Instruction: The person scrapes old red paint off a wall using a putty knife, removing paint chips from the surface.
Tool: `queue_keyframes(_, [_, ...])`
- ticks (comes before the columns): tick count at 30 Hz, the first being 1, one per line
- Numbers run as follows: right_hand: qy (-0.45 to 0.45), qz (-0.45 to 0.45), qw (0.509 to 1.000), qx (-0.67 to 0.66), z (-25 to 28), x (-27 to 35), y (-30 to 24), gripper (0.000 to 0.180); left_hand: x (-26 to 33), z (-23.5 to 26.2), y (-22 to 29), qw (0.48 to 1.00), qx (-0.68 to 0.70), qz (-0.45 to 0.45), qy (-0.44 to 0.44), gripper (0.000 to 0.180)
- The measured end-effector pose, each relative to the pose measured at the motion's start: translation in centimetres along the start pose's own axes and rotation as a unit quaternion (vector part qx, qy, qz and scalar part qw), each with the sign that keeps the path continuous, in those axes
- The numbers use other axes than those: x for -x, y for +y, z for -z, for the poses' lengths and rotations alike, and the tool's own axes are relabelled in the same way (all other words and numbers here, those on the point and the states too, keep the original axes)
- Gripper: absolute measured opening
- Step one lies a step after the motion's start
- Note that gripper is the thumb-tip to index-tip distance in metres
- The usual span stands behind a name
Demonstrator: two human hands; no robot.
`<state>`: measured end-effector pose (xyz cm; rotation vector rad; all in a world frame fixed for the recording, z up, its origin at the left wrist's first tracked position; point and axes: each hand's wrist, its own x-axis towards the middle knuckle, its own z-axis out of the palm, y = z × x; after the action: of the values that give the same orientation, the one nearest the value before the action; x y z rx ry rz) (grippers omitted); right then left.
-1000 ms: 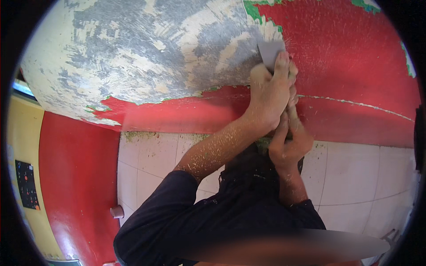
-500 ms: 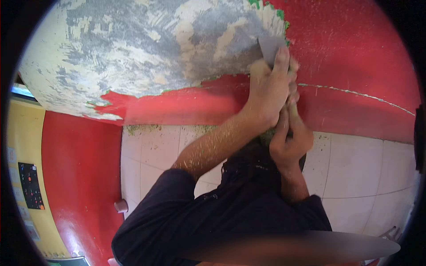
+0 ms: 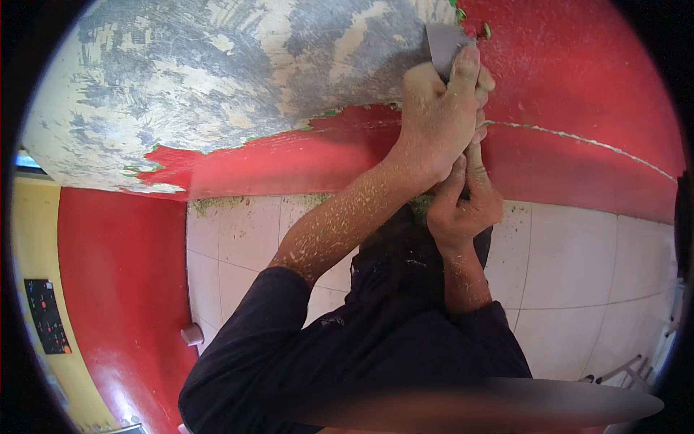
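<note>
A flat scraper with a grey metal blade (image 3: 446, 49) lies against the wall at the border between bare grey-white plaster (image 3: 289, 61) and red paint (image 3: 578, 79). My left hand (image 3: 441, 123) is closed round the scraper just below the blade, thumb up along it. Lower down, my right hand (image 3: 466, 210) grips the scraper's handle end, which the fingers mostly hide. A small curled paint flake (image 3: 486, 31), greenish, is just right of the blade. Pale paint crumbs speckle my left forearm (image 3: 347, 213).
A jagged red strip with green edges (image 3: 170, 163) runs under the scraped patch, and a pale cracked line (image 3: 578, 136) crosses the red wall. Green-yellow scrapings (image 3: 217, 205) lie on the white tiled floor (image 3: 564, 260). At left stands a red and yellow wall (image 3: 119, 289) with a brownish knob-like thing (image 3: 191, 334).
Both hands and the scraper have moved up the wall along the red paint's edge. A curled paint flake now shows beside the blade. The whole view has shifted slightly.
</note>
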<state>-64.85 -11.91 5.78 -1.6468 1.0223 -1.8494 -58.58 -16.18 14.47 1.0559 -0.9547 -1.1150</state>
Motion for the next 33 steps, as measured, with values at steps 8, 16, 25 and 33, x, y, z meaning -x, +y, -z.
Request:
queue_keyframes(8, [0.041,0.059,0.997,-0.03,-0.1,-1.4,-0.1,0.032,0.2,-0.4,0.3,1.0,0.018,-0.002,0.004,0.038])
queue_keyframes(16, [-0.009,0.07,0.997,0.036,0.6,-1.4,0.4,0.031,0.0,-0.7,0.7,1.0,0.024,-0.011,0.011,0.041])
queue_keyframes(25, [-0.026,0.017,0.999,0.014,0.7,0.5,1.4,0.033,0.3,0.6,-2.2,1.0,0.009,-0.006,0.0,0.049])
queue_keyframes(33, [-0.077,-0.03,0.994,0.066,2.1,3.1,2.1,0.032,1.9,1.0,-5.4,0.995,0.055,0.068,0.046,0.039])
